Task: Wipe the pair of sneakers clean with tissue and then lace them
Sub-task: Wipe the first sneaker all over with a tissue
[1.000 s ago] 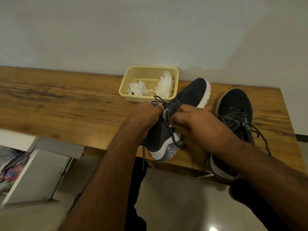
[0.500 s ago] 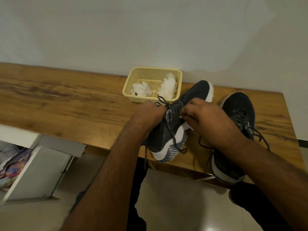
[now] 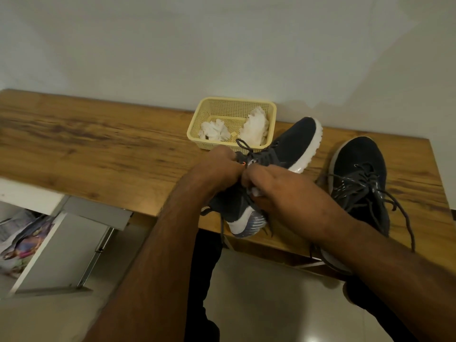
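From the head camera, looking down at a wooden bench (image 3: 98,154) set against a pale wall, a person works on a dark sneaker with a white sole (image 3: 293,144). It is tipped on its side near the front edge of the bench, toe pointing away toward the wall and heel hanging just past the edge. The left hand (image 3: 217,169) is curled round the shoe's collar on the near left side, fingers tucked in at the lacing. The right hand (image 3: 278,191) is closed just beside it, knuckles up, pinching the grey lace (image 3: 249,150) at the throat of the shoe; the two hands are almost touching. A loop of that lace stands up beyond the left hand, and loose ends trail down past the heel.

The second sneaker (image 3: 357,183) stands upright on its sole to the right, near the right end of the bench, toe also toward the wall, its laces threaded but slack and spilling over the side. Its heel is hidden behind the right forearm.

Behind the held shoe, touching or nearly touching its toe, sits a pale yellow mesh basket (image 3: 271,112) with two crumpled white tissues (image 3: 214,130) in it.

Down at the left, below the bench, a white drawer (image 3: 61,245) stands pulled open, with colourful printed paper (image 3: 24,240) beside it, too blurred to read. Pale floor tiles lie beneath.
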